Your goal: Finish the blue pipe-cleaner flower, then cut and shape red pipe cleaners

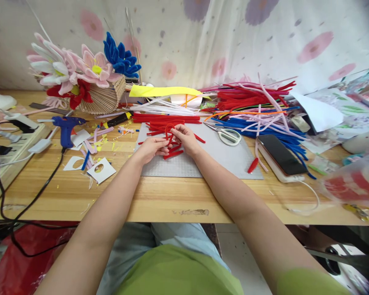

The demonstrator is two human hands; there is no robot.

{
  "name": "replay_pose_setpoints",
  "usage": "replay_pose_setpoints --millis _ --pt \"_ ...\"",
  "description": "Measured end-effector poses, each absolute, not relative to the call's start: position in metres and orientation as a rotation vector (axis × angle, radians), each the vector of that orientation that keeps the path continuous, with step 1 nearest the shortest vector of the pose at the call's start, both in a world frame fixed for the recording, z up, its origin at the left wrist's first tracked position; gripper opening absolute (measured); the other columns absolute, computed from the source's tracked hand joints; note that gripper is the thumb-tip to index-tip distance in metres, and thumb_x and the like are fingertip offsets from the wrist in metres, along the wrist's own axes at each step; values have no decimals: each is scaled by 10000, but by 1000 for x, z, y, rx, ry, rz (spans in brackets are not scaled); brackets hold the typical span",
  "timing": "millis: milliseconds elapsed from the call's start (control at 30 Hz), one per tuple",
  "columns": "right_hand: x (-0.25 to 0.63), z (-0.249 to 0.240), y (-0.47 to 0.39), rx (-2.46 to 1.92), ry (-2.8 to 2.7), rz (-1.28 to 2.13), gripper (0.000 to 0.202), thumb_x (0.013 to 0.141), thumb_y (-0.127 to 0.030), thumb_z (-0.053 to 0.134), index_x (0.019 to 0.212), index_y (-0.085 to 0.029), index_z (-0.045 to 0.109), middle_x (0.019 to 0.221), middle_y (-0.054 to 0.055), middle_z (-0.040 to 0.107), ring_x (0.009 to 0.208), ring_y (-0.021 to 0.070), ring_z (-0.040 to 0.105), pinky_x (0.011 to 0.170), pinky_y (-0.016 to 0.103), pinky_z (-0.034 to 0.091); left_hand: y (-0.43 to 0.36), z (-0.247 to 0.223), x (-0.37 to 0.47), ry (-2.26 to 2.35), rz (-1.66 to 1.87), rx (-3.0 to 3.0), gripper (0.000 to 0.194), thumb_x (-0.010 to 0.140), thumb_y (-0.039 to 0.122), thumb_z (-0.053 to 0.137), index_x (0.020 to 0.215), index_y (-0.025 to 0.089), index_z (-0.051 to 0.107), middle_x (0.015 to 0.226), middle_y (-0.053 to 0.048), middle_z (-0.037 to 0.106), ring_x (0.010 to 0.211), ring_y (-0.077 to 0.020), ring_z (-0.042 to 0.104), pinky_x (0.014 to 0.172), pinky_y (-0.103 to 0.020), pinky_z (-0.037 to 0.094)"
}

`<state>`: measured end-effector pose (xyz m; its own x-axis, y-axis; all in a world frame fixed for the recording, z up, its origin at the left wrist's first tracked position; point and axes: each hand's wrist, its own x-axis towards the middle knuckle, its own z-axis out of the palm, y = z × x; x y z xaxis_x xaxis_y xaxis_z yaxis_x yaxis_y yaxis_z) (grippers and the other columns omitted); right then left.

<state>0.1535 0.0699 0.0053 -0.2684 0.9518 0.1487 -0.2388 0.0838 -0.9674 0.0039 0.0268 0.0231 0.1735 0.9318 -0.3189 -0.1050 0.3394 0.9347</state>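
Between my two hands, above the grey cutting mat (224,157), is a red pipe cleaner (169,130) bent into a loop. My left hand (153,149) pinches its lower part, and my right hand (183,138) grips it near the top with thumb and fingers. Several cut red pipe cleaners (174,154) lie on the mat under and behind my hands, partly hidden by them. A row of longer red pipe cleaners (167,119) runs along the mat's back edge. Scissors with pale handles (229,137) rest on the mat to the right.
At the left are a blue glue gun (67,129), a power strip (6,172) and white card scraps (102,170). Pipe-cleaner flowers (95,67) stand behind them. Bundles of pipe cleaners (253,98) fill the back right, near a phone (282,155) on a white power bank.
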Motion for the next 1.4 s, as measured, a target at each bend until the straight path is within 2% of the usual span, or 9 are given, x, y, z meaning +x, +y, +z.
replay_pose_setpoints --millis 300,400,533,633,700,800,933,1133,1400 --pt "154 3 71 -729 -1277 1525 385 622 -468 750 721 -192 501 539 -79 531 461 42 439 444 168 311 28 20 2 1111 868 955 55 734 150 691 729 96 682 668 -31 651 476 -34 522 547 -188 521" --pt "158 3 72 -689 -1219 1649 354 644 -444 747 813 -203 549 574 -78 540 482 50 472 475 174 373 27 25 2 1039 856 867 52 771 82 632 731 83 664 626 -16 626 453 -18 511 532 -156 523" --pt "166 4 76 -607 -1267 1712 334 770 -426 632 1050 -246 603 827 -23 646 708 97 595 626 224 483 24 33 6 930 853 698 146 817 20 532 734 80 637 617 -3 604 411 3 489 492 -116 515" --pt "169 3 78 -576 -1315 1709 319 817 -416 570 1091 -257 611 1071 18 656 944 139 610 743 270 509 21 36 11 879 813 589 217 847 10 454 738 80 627 598 4 584 388 11 477 468 -94 506" --pt "170 2 79 -603 -1307 1698 307 829 -421 554 1077 -252 618 1136 33 647 1025 160 598 793 297 511 20 37 14 862 797 534 218 841 4 449 727 89 615 592 13 572 383 18 475 464 -76 500" --pt "170 1 81 -658 -1258 1684 284 829 -428 558 1027 -237 630 1100 46 667 1060 175 596 836 319 507 18 39 16 862 811 484 219 787 -53 457 728 103 599 588 31 563 401 22 501 466 -45 484" --pt "168 2 82 -645 -1149 1710 193 790 -380 621 903 -224 633 946 29 696 991 159 625 845 294 502 17 42 19 921 819 472 275 751 -104 412 709 104 587 565 34 564 407 13 516 441 -38 465" --pt "166 1 84 -673 -1021 1737 105 747 -295 671 779 -212 615 766 -1 675 816 129 639 783 259 507 17 40 22 980 806 549 246 796 -60 442 680 86 602 580 11 597 389 5 493 466 -84 501" --pt "172 6 84 -699 -999 1786 179 686 -276 725 710 -204 563 691 -26 638 718 107 611 703 240 500 21 31 18 967 778 597 184 811 -6 482 729 88 618 593 -4 621 399 -1 503 484 -100 512"
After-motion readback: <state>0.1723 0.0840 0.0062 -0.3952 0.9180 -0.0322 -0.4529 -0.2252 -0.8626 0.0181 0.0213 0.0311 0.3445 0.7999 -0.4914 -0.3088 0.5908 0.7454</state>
